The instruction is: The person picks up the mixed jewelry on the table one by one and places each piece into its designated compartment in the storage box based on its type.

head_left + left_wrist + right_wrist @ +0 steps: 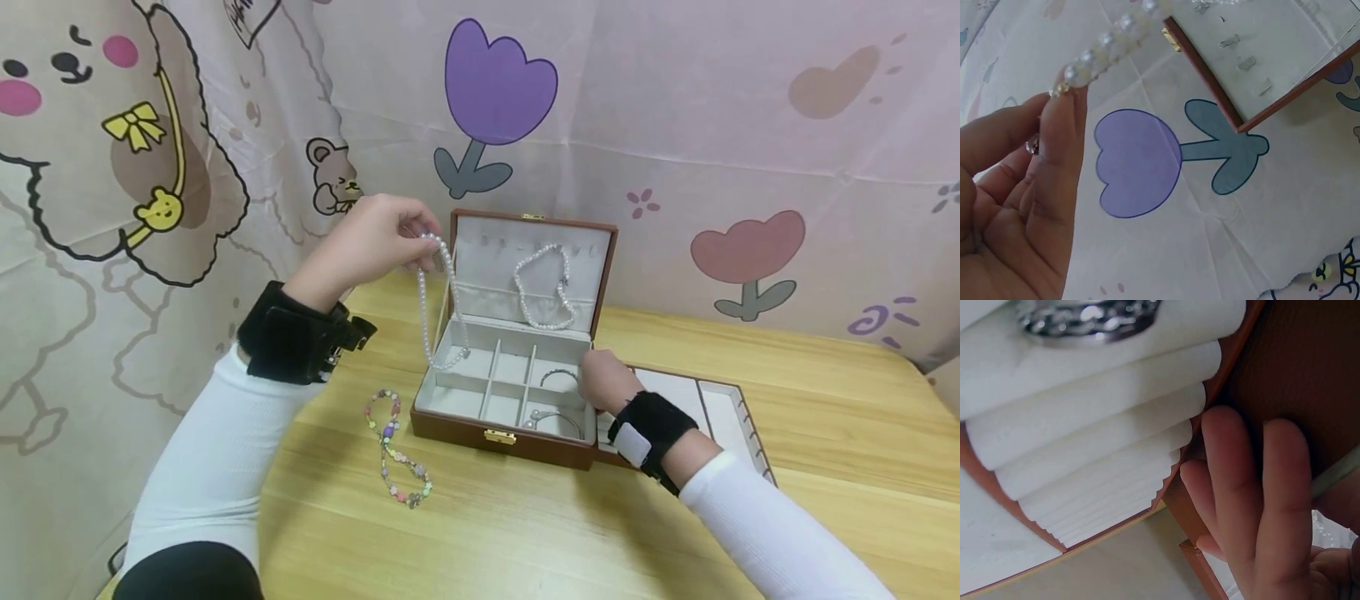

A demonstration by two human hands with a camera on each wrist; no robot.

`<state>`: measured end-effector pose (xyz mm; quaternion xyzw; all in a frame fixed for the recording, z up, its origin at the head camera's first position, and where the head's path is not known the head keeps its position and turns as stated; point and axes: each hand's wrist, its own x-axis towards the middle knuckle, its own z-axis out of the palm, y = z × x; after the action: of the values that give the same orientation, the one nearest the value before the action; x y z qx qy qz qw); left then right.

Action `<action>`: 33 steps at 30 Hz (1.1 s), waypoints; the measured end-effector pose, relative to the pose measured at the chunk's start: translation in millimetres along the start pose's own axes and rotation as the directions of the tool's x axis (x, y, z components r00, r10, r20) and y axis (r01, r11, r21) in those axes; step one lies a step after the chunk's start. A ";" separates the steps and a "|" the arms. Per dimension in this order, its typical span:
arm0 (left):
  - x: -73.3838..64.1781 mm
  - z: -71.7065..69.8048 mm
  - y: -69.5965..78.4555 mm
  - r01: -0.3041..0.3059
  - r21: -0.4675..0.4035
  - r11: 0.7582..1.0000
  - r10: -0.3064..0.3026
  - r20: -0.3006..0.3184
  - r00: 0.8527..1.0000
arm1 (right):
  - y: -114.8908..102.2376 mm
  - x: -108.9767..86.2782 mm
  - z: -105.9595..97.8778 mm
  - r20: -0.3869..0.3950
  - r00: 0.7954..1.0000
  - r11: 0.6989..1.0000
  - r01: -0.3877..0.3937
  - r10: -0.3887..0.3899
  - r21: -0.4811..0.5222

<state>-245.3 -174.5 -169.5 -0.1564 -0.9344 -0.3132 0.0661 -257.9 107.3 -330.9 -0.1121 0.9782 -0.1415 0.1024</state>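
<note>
A white pearl necklace (pixel 422 308) hangs in a long loop from my left hand (pixel 386 237), which pinches its upper end between thumb and fingers. Its lower end dips to the left compartments of a brown jewelry box (pixel 457 427) with a raised lid. Close up in the left wrist view, pearls (pixel 1107 41) run from the fingertips. My right hand (pixel 609 382) grips the box's right wall; the right wrist view has its fingers (pixel 1229 469) against the brown outer side. A second pearl necklace (pixel 517 279) hangs inside the lid.
Bangles (pixel 577 427) lie in the right compartments. Beside the box extends a drawer (pixel 671 392) with white ring rolls (pixel 1110 419); a silver ring (pixel 1088 326) sits there. A colourful bead string (pixel 387 432) lies on the wooden table (pixel 487 533), left of the box.
</note>
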 end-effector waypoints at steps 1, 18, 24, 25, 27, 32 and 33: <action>3.4 1.0 0.4 0.000 -0.003 1.000 0.000 0.003 1.000 | 0.0 0.1 0.4 -0.006 1.000 1.000 0.005 -0.005 -0.006; 58.6 34.3 10.7 -0.016 -0.004 1.000 0.016 0.042 0.999 | 0.2 -0.4 1.8 -0.041 0.999 1.000 0.006 -0.007 -0.025; 70.4 42.7 12.5 -0.029 -0.003 1.000 0.029 0.055 0.998 | 1.3 1.7 3.3 -0.050 0.999 0.999 0.007 -0.008 -0.034; 72.3 43.8 12.2 -0.024 -0.012 1.000 0.025 0.055 0.998 | 1.6 1.8 3.5 -0.052 0.999 0.999 0.008 -0.009 -0.034; 76.2 45.7 12.2 -0.021 -0.028 0.999 0.022 0.047 0.999 | 1.9 1.7 3.8 -0.055 0.998 0.999 0.011 -0.012 -0.033; 87.7 48.0 12.6 -0.040 -0.012 0.999 0.040 -0.006 0.999 | 2.2 1.1 4.8 -0.065 0.998 0.999 0.008 -0.010 -0.034; 90.0 48.1 12.5 -0.042 -0.005 0.999 0.042 -0.018 0.999 | 1.9 0.9 4.8 -0.064 0.998 0.999 0.003 -0.005 -0.032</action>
<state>-327.1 -113.3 -180.7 -0.1734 -0.9295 -0.3155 0.0807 -258.0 107.6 -336.2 -0.1110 0.9829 -0.1298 0.0688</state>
